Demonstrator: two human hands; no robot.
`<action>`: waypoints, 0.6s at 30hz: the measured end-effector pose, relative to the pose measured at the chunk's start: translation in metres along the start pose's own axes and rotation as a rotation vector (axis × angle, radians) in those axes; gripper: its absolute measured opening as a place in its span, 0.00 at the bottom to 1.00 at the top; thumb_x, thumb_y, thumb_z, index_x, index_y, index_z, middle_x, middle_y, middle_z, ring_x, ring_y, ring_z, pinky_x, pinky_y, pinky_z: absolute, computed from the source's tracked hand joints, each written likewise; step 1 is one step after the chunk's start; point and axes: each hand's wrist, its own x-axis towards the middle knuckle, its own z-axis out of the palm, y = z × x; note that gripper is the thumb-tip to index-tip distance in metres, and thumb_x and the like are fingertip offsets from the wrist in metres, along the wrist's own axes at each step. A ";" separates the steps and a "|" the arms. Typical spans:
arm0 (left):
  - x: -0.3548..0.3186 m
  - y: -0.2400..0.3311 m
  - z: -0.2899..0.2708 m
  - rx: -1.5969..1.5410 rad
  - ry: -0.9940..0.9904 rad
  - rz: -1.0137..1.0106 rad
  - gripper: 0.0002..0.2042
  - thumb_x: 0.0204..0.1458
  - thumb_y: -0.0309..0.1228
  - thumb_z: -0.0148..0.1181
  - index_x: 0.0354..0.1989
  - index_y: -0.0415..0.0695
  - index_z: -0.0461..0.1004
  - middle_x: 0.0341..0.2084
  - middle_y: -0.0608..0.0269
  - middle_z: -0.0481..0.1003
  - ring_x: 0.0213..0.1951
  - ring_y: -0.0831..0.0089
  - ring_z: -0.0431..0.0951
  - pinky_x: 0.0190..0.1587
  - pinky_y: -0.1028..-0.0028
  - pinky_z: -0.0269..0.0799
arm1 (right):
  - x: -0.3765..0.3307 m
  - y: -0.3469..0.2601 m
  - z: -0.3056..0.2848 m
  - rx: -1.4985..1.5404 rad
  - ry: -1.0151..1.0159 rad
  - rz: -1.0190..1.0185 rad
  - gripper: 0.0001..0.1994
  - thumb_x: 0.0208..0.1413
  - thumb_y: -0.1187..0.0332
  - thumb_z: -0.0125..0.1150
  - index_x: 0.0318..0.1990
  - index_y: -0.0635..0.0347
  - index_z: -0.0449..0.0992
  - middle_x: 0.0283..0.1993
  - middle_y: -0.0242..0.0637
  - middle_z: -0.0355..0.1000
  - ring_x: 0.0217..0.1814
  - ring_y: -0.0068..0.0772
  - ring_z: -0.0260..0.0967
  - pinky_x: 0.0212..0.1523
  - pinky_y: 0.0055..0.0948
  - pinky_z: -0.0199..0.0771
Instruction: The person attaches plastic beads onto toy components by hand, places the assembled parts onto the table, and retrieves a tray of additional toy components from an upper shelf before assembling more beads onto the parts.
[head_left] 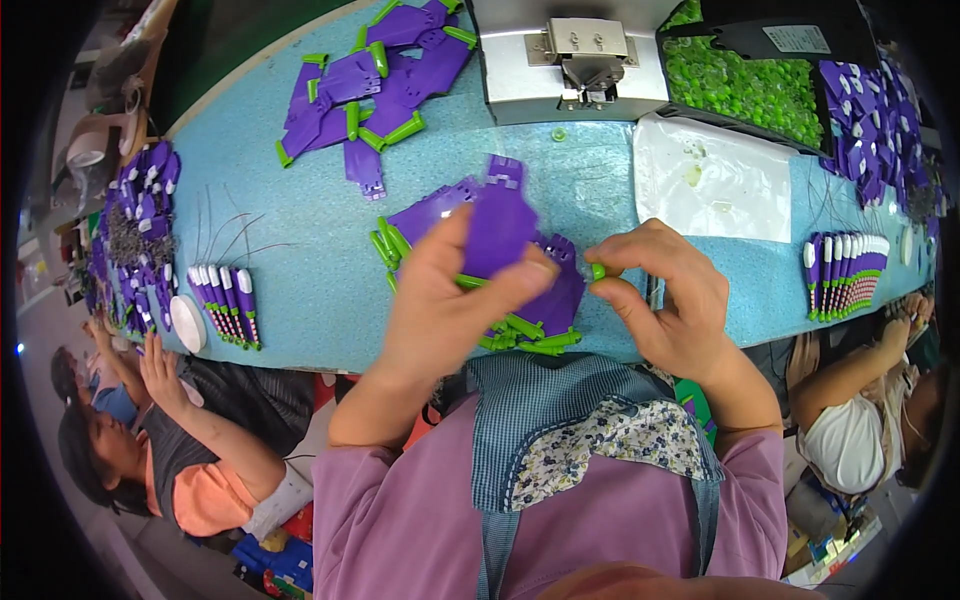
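Note:
My left hand [435, 300] grips a flat purple plastic part [497, 225] between thumb and fingers, its notched end pointing away from me. The part is slightly smeared by motion. In my right hand [685, 300], thumb and forefinger pinch a small bright green plastic piece [598, 271], just right of the purple part and apart from it. Beneath and around my left hand lies a heap of similar purple parts [562, 290] with green ends [540, 340], partly hidden by the hand.
Farther off lie more purple parts [350, 78], a metal press-like machine [590, 85] and a black bin of small green pieces [740, 85]. A white plastic sheet [735, 205] lies right. Rows of purple-green sticks [225, 300] flank me. Co-workers sit on both sides.

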 end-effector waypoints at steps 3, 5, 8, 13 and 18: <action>0.006 -0.011 0.017 -0.205 -0.102 -0.136 0.15 0.48 0.23 0.67 0.44 0.40 0.71 0.32 0.68 0.76 0.31 0.84 0.73 0.33 0.83 0.69 | -0.005 -0.003 0.002 -0.047 0.031 -0.054 0.15 0.39 0.81 0.68 0.37 0.68 0.74 0.34 0.43 0.75 0.31 0.41 0.72 0.31 0.31 0.72; 0.008 -0.015 0.018 -0.256 -0.126 -0.164 0.15 0.49 0.24 0.66 0.45 0.40 0.71 0.32 0.68 0.76 0.29 0.85 0.72 0.30 0.84 0.67 | -0.007 -0.004 0.002 -0.066 0.040 -0.051 0.14 0.39 0.81 0.68 0.37 0.69 0.74 0.34 0.43 0.75 0.31 0.41 0.72 0.31 0.31 0.72; 0.007 -0.018 0.020 -0.296 -0.145 -0.184 0.15 0.49 0.24 0.66 0.45 0.39 0.71 0.31 0.68 0.75 0.26 0.86 0.69 0.26 0.84 0.64 | -0.010 -0.004 -0.005 -0.021 0.026 -0.004 0.14 0.40 0.80 0.69 0.37 0.69 0.75 0.34 0.44 0.75 0.31 0.41 0.72 0.32 0.31 0.72; 0.015 -0.018 0.025 -0.261 -0.209 -0.179 0.15 0.50 0.24 0.66 0.45 0.39 0.71 0.28 0.70 0.74 0.24 0.86 0.67 0.24 0.84 0.62 | -0.015 0.003 -0.016 0.060 -0.041 0.063 0.13 0.39 0.81 0.68 0.36 0.69 0.75 0.35 0.45 0.74 0.32 0.41 0.72 0.32 0.31 0.72; 0.020 -0.022 0.036 -0.093 -0.289 -0.112 0.11 0.61 0.31 0.52 0.48 0.39 0.66 0.33 0.64 0.75 0.26 0.85 0.68 0.26 0.84 0.65 | -0.020 0.008 -0.034 -0.110 0.031 0.012 0.14 0.37 0.82 0.68 0.35 0.68 0.74 0.35 0.43 0.73 0.32 0.41 0.71 0.31 0.31 0.71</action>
